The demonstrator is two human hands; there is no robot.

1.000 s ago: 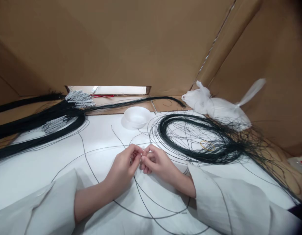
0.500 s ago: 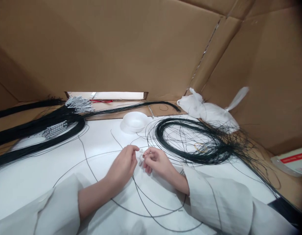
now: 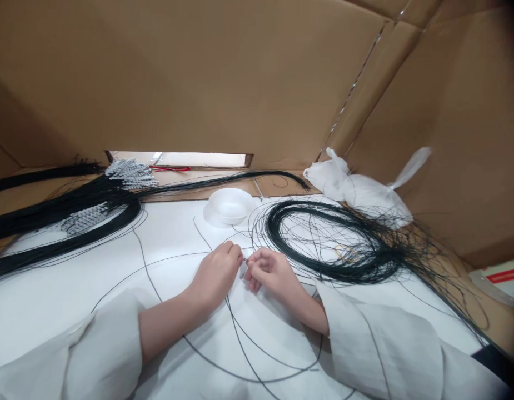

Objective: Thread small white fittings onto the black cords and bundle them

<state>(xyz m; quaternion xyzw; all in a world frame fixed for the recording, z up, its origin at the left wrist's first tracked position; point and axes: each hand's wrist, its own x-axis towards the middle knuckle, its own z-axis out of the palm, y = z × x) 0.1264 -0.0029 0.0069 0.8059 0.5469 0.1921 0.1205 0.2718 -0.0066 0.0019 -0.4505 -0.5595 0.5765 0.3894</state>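
My left hand (image 3: 215, 273) and my right hand (image 3: 270, 271) meet fingertip to fingertip over the white table (image 3: 52, 283). Both are closed in a pinch on a thin black cord (image 3: 240, 333) that loops down toward me between my white sleeves. A small pale piece shows between the fingertips; I cannot make out what it is. A large coil of black cords (image 3: 344, 244) lies just right of my right hand.
A white bowl (image 3: 230, 203) stands beyond my hands. Bundles of black cords with white-tagged ends (image 3: 90, 214) lie at the left. A white plastic bag (image 3: 360, 189) sits at the back right. Cardboard walls (image 3: 240, 78) enclose the table. A red-and-white packet (image 3: 500, 278) lies far right.
My fingertips have drawn closer together on the cord; the hands stay in about the same spot. The view shifted slightly.
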